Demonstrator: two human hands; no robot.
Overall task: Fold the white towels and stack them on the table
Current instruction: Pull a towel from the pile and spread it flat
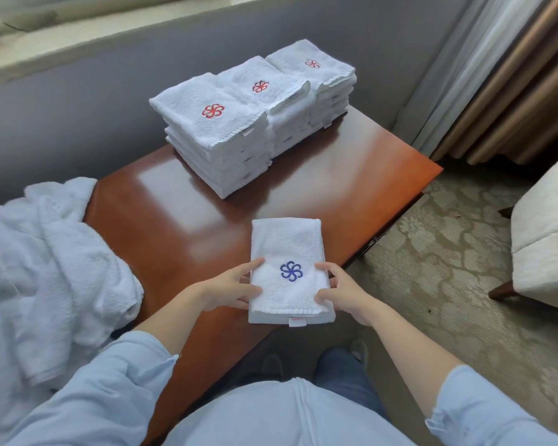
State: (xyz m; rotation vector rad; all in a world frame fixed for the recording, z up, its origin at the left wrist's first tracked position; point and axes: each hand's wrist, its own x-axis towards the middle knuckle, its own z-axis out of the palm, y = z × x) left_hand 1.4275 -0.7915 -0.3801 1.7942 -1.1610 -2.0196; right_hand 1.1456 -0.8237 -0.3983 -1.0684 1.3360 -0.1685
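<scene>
A: Where is the towel in the head view?

B: The folded towel, blue flower mark up, is low in the centre of the frame, over the near edge of the table. I cannot tell whether it rests there or is just lifted.

A: And the hands?

B: The left hand grips its left edge and the right hand its right edge. On each, some fingers curl over the top and the rest are hidden beneath.

A: How will it handle?

B: Light and soft, I judge, with a grippy pile. It is limp, so the layers could sag or slide open. Holding both sides with fingers underneath looks sound.

A: Where does it go?

B: Probably onto the three stacks in the upper centre. A rumpled white heap lies at the left.
</scene>
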